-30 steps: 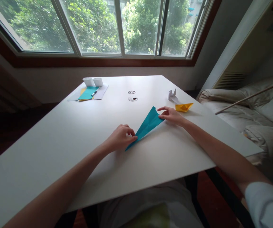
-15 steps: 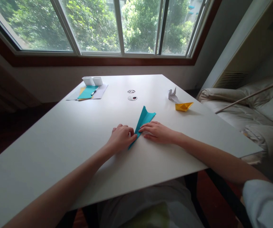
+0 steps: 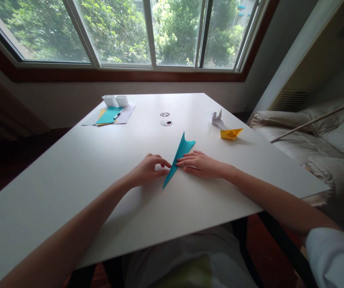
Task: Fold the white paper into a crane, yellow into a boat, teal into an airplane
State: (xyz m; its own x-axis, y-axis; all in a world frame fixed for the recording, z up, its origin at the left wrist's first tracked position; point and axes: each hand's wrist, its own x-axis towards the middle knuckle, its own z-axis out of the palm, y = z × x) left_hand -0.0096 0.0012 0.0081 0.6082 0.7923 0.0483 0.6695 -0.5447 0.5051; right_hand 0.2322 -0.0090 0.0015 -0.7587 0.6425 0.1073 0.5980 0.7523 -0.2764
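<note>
A turquoise sheet of paper (image 3: pixel 181 151), folded into a long narrow wedge, lies slantwise on the white table (image 3: pixel 100 176), its point towards me. At its left edge, the thumb and index finger of my left hand (image 3: pixel 150 171) come together in a loose pinch, leaving a gap behind the fingertips. My right hand (image 3: pixel 200 164) rests from the other side, fingers stretched out and lying flat on the paper's right part. The underside of the folds is hidden.
A white paper crane (image 3: pixel 217 119) and a yellow paper boat (image 3: pixel 231 134) stand at the right. Two round flat pieces (image 3: pixel 166 123) lie mid-table. Far left are coloured sheets (image 3: pixel 109 115), a pen (image 3: pixel 117 115) and two white paper boxes (image 3: pixel 109 101).
My left hand has shifted slightly left, its thumb and index finger less bunched. The turquoise paper looks narrower and has turned a little. My right hand stays nearly in place.
</note>
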